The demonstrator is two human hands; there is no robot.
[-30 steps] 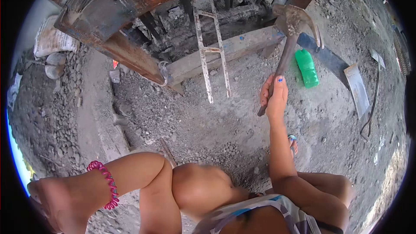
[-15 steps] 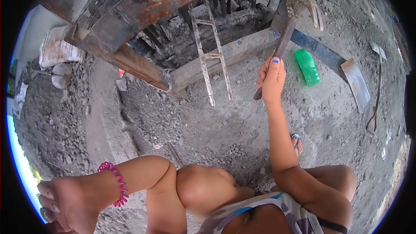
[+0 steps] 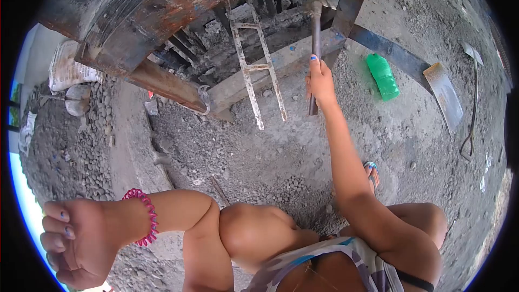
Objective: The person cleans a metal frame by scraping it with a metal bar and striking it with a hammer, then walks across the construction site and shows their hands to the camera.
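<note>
My right hand [image 3: 322, 84] is wrapped round the handle of a claw hammer [image 3: 316, 35], whose head is raised beside the corner of the rusty metal frame. Left of it, a whitish ladder-shaped metal piece [image 3: 250, 68] leans over the frame's lower bar [image 3: 281, 65]. At the lower left, my left hand [image 3: 81, 240] is held up near my knee, a pink coiled band on its wrist. Its fingers are curled in towards the palm, with nothing visible in them.
Right of the hammer lie a green plastic bottle [image 3: 383, 77], a flat metal sheet [image 3: 444, 96] and a long-handled tool [image 3: 474, 108]. A dirty sack [image 3: 73, 67] and a shovel blade [image 3: 77, 100] are at the left. Gravel [image 3: 294, 184] covers the ground.
My right hand and the hammer have moved left, and the hammer now stands more upright. My left hand has turned slightly, its fingers more curled. The view has shifted a little.
</note>
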